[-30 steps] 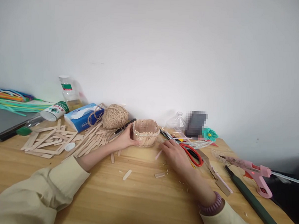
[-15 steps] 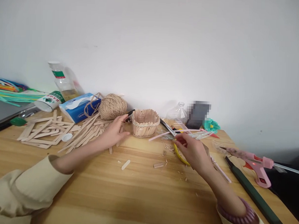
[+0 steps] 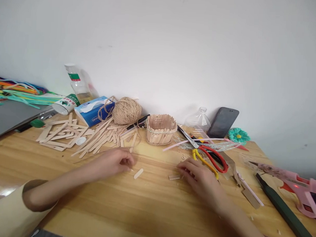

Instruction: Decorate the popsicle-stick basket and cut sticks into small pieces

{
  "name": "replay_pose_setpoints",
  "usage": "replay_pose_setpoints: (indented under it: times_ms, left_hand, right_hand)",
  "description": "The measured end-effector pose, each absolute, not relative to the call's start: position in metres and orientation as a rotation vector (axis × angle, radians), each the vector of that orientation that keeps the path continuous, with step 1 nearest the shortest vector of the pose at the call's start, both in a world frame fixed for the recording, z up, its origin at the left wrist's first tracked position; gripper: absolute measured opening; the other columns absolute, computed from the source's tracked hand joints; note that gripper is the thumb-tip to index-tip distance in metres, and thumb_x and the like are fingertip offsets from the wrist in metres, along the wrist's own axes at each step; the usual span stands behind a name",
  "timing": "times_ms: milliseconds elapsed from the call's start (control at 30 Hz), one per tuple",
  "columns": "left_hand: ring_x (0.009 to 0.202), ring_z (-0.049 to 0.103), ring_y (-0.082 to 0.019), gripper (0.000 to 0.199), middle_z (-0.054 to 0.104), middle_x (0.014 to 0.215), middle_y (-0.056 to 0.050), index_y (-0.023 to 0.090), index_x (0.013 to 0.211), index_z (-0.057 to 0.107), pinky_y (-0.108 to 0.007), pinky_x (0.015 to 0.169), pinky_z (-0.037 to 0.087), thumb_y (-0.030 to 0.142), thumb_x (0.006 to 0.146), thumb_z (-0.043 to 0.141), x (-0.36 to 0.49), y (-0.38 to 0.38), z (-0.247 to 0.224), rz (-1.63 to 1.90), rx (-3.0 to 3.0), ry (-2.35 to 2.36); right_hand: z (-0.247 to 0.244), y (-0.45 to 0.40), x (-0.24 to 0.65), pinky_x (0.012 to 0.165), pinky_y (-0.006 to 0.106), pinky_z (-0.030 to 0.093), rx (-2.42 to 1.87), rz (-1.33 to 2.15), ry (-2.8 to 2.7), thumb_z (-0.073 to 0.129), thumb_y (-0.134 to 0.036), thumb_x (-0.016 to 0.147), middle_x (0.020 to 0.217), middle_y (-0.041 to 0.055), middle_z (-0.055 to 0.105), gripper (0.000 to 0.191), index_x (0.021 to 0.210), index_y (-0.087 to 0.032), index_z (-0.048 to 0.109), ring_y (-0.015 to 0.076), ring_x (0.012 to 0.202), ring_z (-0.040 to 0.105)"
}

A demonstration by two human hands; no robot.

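Now that L hand (image 3: 118, 161) is off basket (image 3: 161, 136) | L curled nr stick pc (image 3: 138, 173), R hand (image 3: 201, 178) half-curled at offcut (image 3: 173, 177), grips unclear | basket work prob paused

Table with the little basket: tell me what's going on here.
A person has both bare hands down at the table. The left hand, fingers curled, is beside a short stick; the right hand is at a small scrap, its grip unclear. The basket stands untouched between the ball of twine and the scissors.
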State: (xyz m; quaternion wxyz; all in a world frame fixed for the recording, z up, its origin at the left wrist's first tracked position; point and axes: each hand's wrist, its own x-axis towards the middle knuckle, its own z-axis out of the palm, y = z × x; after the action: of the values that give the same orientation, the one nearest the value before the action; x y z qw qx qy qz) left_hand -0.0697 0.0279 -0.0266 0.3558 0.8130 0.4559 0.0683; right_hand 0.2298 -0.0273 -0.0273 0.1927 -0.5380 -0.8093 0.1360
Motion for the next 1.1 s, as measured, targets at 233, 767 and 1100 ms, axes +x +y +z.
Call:
replay_pose_setpoints:
  times_ms: [233, 767, 1100]
  left_hand:
    - [0.079, 0.058, -0.018, 0.011, 0.064, 0.078, -0.001, 0.02, 0.072, 0.063, -0.027, 0.069, 0.041, 0.022, 0.075, 0.052, -0.063, 0.028, -0.023, 0.106, 2.156, 1.199]
    - [0.085, 0.059, -0.017, 0.012, 0.066, 0.083, -0.001, 0.019, 0.08, 0.067, -0.028, 0.079, 0.044, 0.017, 0.081, 0.054, 0.03, 0.014, -0.023, 0.186, 2.105, 0.821]
    - [0.085, 0.058, -0.016, 0.013, 0.064, 0.085, -0.001, 0.021, 0.078, 0.064, -0.027, 0.08, 0.043, 0.016, 0.082, 0.052, 0.016, 0.026, -0.029, 0.172, 2.203, 0.807]
  right_hand:
    - [-0.003, -0.03, 0.258, 0.065, 0.031, 0.049, -1.523, 0.249, -2.005, 0.047, -0.026, 0.089, 0.086, 0.0063, 0.066, 0.019, 0.088, -0.02, 0.064, 0.0193, 0.076, 0.062]
    - [-0.022, -0.037, 0.273, 0.074, 0.034, 0.052, -1.501, 0.254, -2.115, 0.047, -0.018, 0.089, 0.093, 0.0082, 0.068, 0.018, 0.092, -0.02, 0.065, 0.0212, 0.086, 0.064]
    - [-0.04, -0.057, 0.233, 0.113, 0.048, 0.021, -1.188, 0.523, -2.711, 0.047, -0.056, 0.086, 0.151, 0.0152, 0.023, 0.08, 0.145, -0.009, 0.019, 0.0259, 0.139, 0.02]
